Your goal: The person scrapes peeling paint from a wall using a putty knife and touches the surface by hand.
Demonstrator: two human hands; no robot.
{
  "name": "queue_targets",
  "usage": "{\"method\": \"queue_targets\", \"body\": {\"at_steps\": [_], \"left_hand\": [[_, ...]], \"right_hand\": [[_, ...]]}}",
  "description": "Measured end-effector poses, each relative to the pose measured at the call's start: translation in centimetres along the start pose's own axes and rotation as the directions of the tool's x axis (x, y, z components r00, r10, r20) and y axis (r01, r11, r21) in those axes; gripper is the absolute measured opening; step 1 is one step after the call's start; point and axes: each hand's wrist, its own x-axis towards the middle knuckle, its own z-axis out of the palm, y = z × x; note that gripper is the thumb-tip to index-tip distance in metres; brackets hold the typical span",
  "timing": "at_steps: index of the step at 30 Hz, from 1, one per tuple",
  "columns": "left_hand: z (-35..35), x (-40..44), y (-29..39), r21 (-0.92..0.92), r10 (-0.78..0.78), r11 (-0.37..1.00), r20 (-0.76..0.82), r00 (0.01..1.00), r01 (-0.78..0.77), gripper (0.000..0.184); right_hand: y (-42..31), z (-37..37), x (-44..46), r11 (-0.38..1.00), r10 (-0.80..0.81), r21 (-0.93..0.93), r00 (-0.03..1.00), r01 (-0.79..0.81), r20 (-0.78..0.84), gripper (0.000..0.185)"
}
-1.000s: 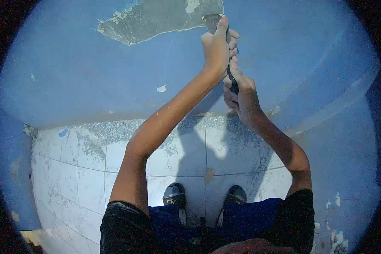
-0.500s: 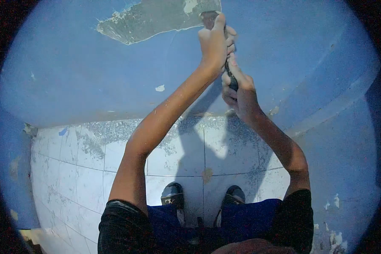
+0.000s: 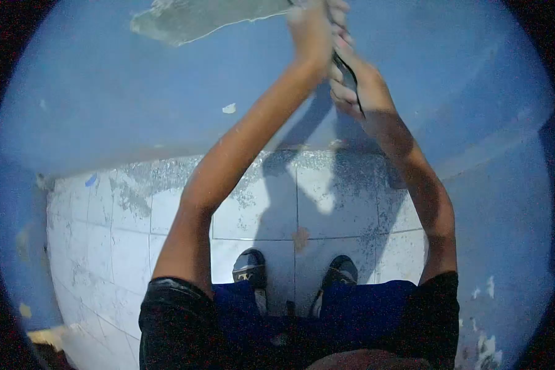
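A scraper with a dark handle [image 3: 349, 75] is held in both of my hands against the blue wall [image 3: 166, 98]. Higher up, my left hand [image 3: 311, 34] wraps round it, blurred by motion at the top edge of the view. My right hand [image 3: 365, 89] grips the lower end of the handle. The scraper's working end is mostly hidden by my left hand and cut off by the view's edge. Left of that hand lies a bare grey patch [image 3: 209, 21] with a ragged paint edge.
White floor tiles [image 3: 253, 216] with grey dust and flakes along the wall's foot lie below. My shoes [image 3: 250, 268] stand on them. A small pale chip mark [image 3: 229, 108] shows on the wall. More peeled spots [image 3: 488, 351] mark the right-hand wall.
Both hands and the scraper have moved upward along the wall, still gripping. The whole view has also shifted, so the grey patch and floor appear higher.
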Motion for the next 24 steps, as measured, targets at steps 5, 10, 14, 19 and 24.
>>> {"method": "queue_targets", "body": {"at_steps": [5, 10, 14, 19, 24], "left_hand": [[-9.0, -4.3, -4.8, 0.286, -0.378, 0.883, -0.034, 0.925, 0.371, 0.039], [-13.8, -2.2, 6.4, 0.627, -0.143, 0.778, 0.234, 0.962, -0.037, 0.037], [-13.9, 0.4, 16.9, 0.742, 0.449, 0.317, 0.43, 0.783, -0.59, 0.036], [-14.5, 2.7, 14.7, 0.816, 0.71, 0.163, 0.293, 0.64, -0.554, 0.048], [-17.8, 3.9, 4.9, 0.931, 0.767, -0.048, 0.266, 0.584, -0.361, 0.057]], "right_hand": [[7.1, -3.9, 0.0, 0.907, 0.29, -0.307, 0.956, -0.287, -0.039, 0.043], [1.6, -5.6, -2.1, 0.776, 0.145, -0.599, 0.98, -0.196, -0.134, 0.03], [-3.2, -6.4, -6.6, 0.635, 0.086, -0.73, 0.962, -0.253, -0.259, 0.029], [-4.4, -0.5, -13.3, 0.908, 0.111, -0.227, 0.723, -0.353, -0.682, 0.051], [1.8, 7.0, -14.8, 0.949, 0.25, 0.094, 0.532, -0.302, -0.809, 0.056]]}}
